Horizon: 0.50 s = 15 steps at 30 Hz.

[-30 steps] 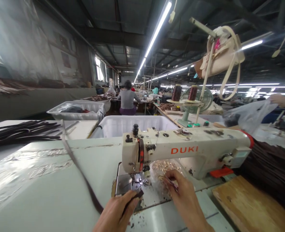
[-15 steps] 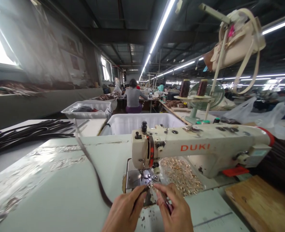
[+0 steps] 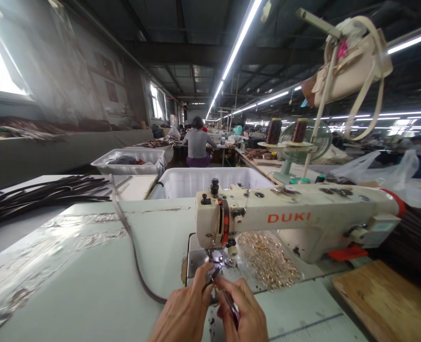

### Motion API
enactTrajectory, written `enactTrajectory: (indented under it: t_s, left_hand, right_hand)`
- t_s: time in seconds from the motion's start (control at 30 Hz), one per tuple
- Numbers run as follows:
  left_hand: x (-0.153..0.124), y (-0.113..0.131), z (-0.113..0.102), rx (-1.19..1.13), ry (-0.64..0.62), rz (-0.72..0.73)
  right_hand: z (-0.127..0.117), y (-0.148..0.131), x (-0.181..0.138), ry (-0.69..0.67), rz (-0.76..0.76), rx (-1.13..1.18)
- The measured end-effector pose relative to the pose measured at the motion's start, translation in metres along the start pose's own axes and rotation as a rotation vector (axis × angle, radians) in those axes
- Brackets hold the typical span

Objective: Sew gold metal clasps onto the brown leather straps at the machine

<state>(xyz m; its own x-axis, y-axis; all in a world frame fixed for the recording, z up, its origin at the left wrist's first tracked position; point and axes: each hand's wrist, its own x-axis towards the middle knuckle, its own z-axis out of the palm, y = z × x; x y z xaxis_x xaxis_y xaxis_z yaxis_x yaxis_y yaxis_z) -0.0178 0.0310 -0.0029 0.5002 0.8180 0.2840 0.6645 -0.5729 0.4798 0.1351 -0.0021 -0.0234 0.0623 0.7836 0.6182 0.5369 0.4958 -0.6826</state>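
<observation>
My left hand (image 3: 185, 308) pinches the end of a long, dark brown strap (image 3: 135, 254), which curves away over the pale green table to its far edge. Against those fingertips, my right hand (image 3: 244, 306) is closed on a slim dark thing (image 3: 232, 306) with a gold-coloured glint at its tip. The fingers hide most of it, so its kind is unclear. Both hands meet just in front of the needle area of a cream sewing machine (image 3: 253, 213). A plastic bag of small gold-coloured metal fittings (image 3: 271, 263) lies beneath the machine's arm.
A white bin (image 3: 210, 178) stands behind the table. Dark straps (image 3: 53, 194) are piled at the left. On the right are a wooden board (image 3: 392, 299) and thread spools (image 3: 273, 131); a beige bag (image 3: 353, 66) hangs above. Another person (image 3: 197, 142) sits farther off.
Both hands have come closer together, the right one moving left and the dark strap end now showing between the fingertips. The trailing strap has shifted slightly left.
</observation>
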Motion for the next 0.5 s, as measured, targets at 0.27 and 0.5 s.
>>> enactTrajectory:
  t_s: [0.27,0.5]
  left_hand:
    - [-0.001,0.002,-0.026,-0.145,-0.181,0.017]
    - [0.002,-0.005,-0.025,-0.11,-0.174,0.047]
  right_hand:
    - [-0.025,0.002,0.026,-0.377,0.07,0.042]
    - [-0.042,0.018,0.041,-0.574,0.314,0.299]
